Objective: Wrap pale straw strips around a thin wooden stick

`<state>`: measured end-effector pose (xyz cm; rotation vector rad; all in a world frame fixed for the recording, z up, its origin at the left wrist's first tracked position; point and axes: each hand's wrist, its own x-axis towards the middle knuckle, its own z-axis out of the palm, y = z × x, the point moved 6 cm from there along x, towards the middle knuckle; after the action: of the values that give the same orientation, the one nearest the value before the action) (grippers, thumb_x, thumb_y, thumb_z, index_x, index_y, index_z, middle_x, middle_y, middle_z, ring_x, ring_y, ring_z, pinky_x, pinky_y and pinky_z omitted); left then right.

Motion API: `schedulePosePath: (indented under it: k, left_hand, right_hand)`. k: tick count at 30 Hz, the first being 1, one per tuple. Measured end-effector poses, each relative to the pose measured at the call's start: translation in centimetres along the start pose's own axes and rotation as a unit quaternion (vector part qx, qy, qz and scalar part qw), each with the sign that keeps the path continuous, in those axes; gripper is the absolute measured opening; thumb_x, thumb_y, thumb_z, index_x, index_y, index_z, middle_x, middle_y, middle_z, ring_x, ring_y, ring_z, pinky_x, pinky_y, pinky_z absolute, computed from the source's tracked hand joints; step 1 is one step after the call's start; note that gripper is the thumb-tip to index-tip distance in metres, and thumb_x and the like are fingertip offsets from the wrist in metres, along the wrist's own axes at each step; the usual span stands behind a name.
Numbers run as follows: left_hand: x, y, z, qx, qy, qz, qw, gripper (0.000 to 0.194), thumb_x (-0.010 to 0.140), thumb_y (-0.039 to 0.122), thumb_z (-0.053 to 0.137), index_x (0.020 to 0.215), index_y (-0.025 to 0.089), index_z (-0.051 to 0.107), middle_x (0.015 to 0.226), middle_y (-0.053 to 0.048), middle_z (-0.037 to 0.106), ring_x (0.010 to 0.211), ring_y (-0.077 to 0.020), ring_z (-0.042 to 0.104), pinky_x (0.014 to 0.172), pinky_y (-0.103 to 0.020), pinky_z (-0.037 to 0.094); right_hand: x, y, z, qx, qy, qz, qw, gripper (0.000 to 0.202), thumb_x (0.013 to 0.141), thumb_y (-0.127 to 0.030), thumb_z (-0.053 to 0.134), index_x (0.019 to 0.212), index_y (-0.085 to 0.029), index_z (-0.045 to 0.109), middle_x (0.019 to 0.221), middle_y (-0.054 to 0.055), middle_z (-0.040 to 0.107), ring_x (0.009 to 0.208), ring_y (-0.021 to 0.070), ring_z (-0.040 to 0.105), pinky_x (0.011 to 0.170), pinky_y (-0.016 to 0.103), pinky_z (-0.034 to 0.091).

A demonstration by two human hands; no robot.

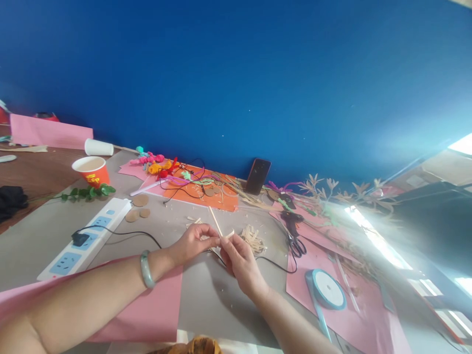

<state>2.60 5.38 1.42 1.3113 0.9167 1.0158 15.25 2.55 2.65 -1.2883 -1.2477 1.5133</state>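
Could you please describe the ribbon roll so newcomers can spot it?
Below the blue wall, find the pink paper right of the right hand. On it, near the scissors, lies the ribbon roll, set apart by its round white face and blue rim.

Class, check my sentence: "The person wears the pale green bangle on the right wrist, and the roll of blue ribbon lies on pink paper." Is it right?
Not quite: the pale green bangle is on the left wrist, as the head view shows. The roll of blue ribbon does lie on pink paper.
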Motion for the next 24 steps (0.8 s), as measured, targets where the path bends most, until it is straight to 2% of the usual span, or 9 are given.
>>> schedulePosePath:
  k: [10, 18, 24]
  left_hand:
    - [0.2, 0.0, -0.4, 0.035, -0.009, 0.031, 0.999, 0.027, 0.077, 0.041, 0.066, 0.072, 0.014, 0.066, 0.071, -0.002, 0.064, 0.070, -0.0131, 0.055, 0.069, -0.025, 0.041]
    - [0.2, 0.2, -0.6, 0.025, 0.003, 0.010, 1.000, 0.028, 0.076, 0.042, 0.066, 0.074, 0.014, 0.063, 0.067, 0.001, 0.060, 0.061, -0.0099, 0.049, 0.059, -0.021, 0.039]
    - [0.3, -0.1, -0.7, 0.015, 0.007, -0.019, 1.000, 0.031, 0.074, 0.044, 0.067, 0.076, 0.014, 0.063, 0.066, 0.002, 0.058, 0.058, -0.0090, 0.047, 0.056, -0.021, 0.037]
  right_hand:
    - [0.0, 0.3, 0.4, 0.120, -0.039, 0.083, 0.988, 0.039, 0.078, -0.051, 0.063, 0.069, -0.020, 0.042, 0.046, -0.009, 0.038, 0.036, 0.0034, 0.016, 0.036, 0.019, 0.007]
    - [0.3, 0.9, -0.3, 0.186, -0.052, 0.114, 0.974, 0.037, 0.077, -0.049, 0.065, 0.069, -0.019, 0.046, 0.044, -0.009, 0.039, 0.035, 0.0017, 0.012, 0.035, 0.017, 0.006]
    - [0.4, 0.2, -0.7, 0.231, -0.057, 0.111, 0.965, 0.035, 0.075, -0.047, 0.068, 0.070, -0.018, 0.049, 0.043, -0.010, 0.038, 0.035, 0.0014, 0.011, 0.033, 0.016, 0.007]
